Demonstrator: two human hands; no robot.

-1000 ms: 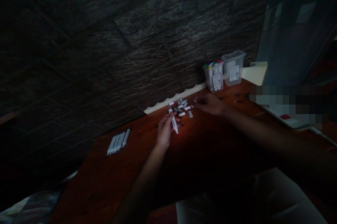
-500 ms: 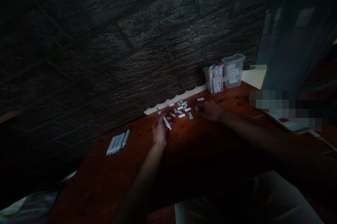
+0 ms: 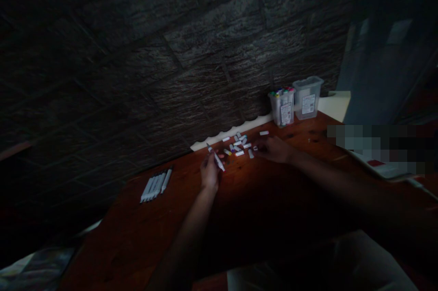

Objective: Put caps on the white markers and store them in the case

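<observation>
My left hand (image 3: pixel 209 170) is closed around a white marker (image 3: pixel 218 161), tilted with its uncapped tip pointing up and away. Between the fingertips of my right hand (image 3: pixel 276 149) is a small pale marker cap (image 3: pixel 255 148), its open end partly seen. Between the two hands lies a loose pile of caps (image 3: pixel 239 153), white with differently coloured ends. One cap (image 3: pixel 264 133) rests apart, behind my right hand. To the left, several white markers (image 3: pixel 156 186) lie side by side in a row.
A clear plastic box (image 3: pixel 282 107) packed with coloured markers stands near the wall, next to a second clear box (image 3: pixel 308 98). A pale wavy-edged strip (image 3: pixel 232 132) runs along the back of the wooden table (image 3: pixel 137 231). At the right lies a partly blurred flat object with a cable.
My right hand has moved slightly left, bringing the cap it pinches closer to the pile. The left hand still grips the marker in much the same pose. The view has shifted a little.
</observation>
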